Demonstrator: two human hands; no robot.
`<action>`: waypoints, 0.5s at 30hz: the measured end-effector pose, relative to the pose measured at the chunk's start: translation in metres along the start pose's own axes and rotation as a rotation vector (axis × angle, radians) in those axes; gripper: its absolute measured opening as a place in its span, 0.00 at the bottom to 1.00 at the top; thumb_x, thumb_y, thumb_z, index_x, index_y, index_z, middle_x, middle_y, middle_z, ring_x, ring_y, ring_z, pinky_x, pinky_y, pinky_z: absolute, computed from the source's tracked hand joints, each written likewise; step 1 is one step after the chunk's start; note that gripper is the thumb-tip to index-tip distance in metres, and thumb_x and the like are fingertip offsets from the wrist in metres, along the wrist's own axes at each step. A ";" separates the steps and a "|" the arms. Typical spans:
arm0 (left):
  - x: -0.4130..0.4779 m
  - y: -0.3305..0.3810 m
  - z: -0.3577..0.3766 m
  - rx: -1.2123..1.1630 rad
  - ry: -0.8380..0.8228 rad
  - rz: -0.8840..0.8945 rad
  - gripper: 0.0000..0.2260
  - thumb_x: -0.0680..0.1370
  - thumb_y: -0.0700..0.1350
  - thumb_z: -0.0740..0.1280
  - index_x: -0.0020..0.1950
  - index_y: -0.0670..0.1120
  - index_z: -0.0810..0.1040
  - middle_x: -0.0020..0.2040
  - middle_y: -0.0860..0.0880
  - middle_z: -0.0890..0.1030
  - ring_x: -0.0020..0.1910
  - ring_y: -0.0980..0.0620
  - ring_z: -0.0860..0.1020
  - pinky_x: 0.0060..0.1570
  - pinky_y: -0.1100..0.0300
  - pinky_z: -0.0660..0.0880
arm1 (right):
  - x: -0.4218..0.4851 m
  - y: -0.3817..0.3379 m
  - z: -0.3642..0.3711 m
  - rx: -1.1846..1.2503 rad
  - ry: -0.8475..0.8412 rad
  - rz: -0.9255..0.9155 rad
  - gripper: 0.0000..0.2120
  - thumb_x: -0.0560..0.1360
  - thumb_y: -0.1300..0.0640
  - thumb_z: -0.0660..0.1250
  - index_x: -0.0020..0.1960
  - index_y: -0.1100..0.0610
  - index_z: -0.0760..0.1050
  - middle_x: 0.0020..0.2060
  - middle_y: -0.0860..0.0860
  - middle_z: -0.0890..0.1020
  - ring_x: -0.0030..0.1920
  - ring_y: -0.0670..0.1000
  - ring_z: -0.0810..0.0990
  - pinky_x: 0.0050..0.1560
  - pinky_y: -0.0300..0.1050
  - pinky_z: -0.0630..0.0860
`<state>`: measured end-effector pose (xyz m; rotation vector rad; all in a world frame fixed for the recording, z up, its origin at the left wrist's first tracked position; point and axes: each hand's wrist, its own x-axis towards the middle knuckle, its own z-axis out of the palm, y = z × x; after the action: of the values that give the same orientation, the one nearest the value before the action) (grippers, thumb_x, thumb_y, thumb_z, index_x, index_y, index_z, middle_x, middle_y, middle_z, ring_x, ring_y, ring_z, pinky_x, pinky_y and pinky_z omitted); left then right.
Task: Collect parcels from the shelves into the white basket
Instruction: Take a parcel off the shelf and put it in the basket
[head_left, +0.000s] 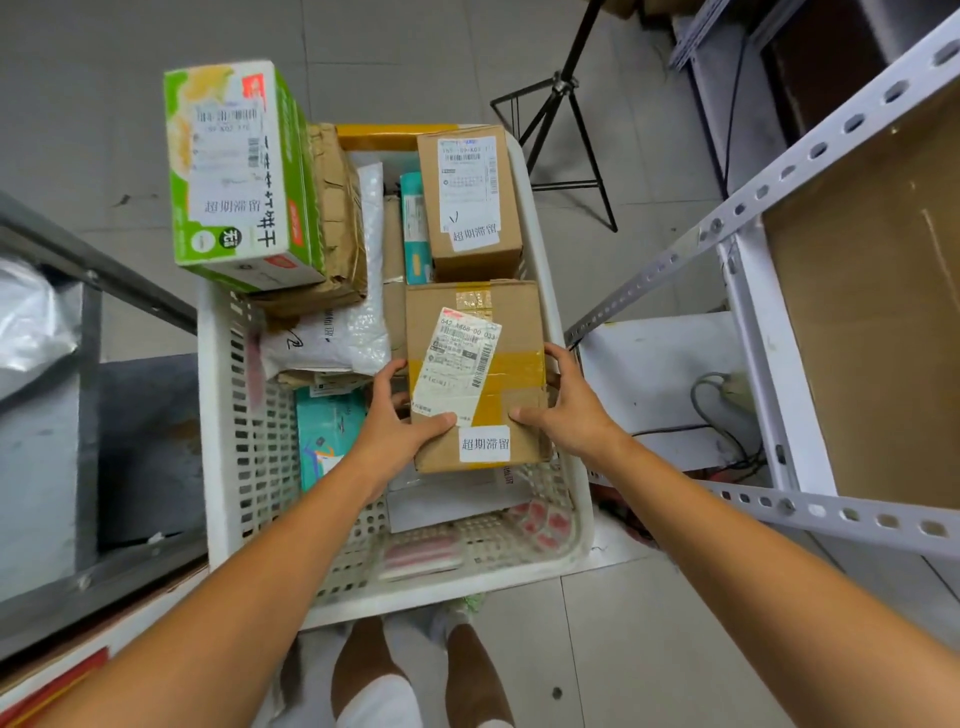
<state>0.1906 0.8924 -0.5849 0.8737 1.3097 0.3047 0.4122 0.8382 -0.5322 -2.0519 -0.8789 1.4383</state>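
Observation:
A white perforated basket (223, 415) stands on the floor in front of me, filled with several parcels. Both hands hold a brown cardboard box (478, 332) with a shipping label and yellow tape, over the basket's right side. My left hand (395, 415) grips its left edge, thumb on top. My right hand (566, 405) grips its right edge, thumb on top. Further back lie a smaller brown box (470, 202), a green and white carton (239, 171) on a taped brown parcel (337, 218), white bubble mailers (332, 343) and a teal packet (327, 431).
A white slotted metal shelf frame (779, 171) with a brown board (883, 312) stands at the right. A grey shelf (67, 415) with a silver bag (31, 317) is at the left. A black tripod (566, 114) stands behind the basket. Cables (722, 421) lie under the right shelf.

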 end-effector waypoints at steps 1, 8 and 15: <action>0.000 -0.001 0.000 0.003 -0.005 0.000 0.42 0.69 0.43 0.80 0.70 0.67 0.58 0.64 0.49 0.77 0.62 0.48 0.77 0.62 0.44 0.76 | -0.001 -0.001 0.000 -0.023 0.008 0.007 0.40 0.72 0.63 0.75 0.76 0.48 0.57 0.60 0.43 0.74 0.55 0.43 0.77 0.57 0.44 0.80; -0.011 -0.004 0.001 0.106 0.003 0.011 0.43 0.67 0.48 0.80 0.73 0.65 0.57 0.67 0.49 0.74 0.62 0.45 0.77 0.62 0.42 0.75 | -0.012 -0.009 0.006 -0.222 0.086 0.033 0.39 0.73 0.62 0.75 0.77 0.51 0.58 0.64 0.49 0.77 0.61 0.51 0.78 0.56 0.45 0.76; -0.013 0.003 -0.005 0.196 0.013 0.015 0.38 0.73 0.45 0.75 0.77 0.58 0.57 0.66 0.49 0.76 0.61 0.48 0.78 0.60 0.41 0.77 | -0.021 -0.018 0.009 -0.342 0.153 0.070 0.29 0.77 0.58 0.69 0.75 0.50 0.62 0.58 0.48 0.78 0.54 0.49 0.76 0.50 0.43 0.74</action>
<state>0.1828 0.8881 -0.5738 1.0483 1.3615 0.1955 0.3941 0.8354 -0.5096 -2.4284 -1.0559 1.2096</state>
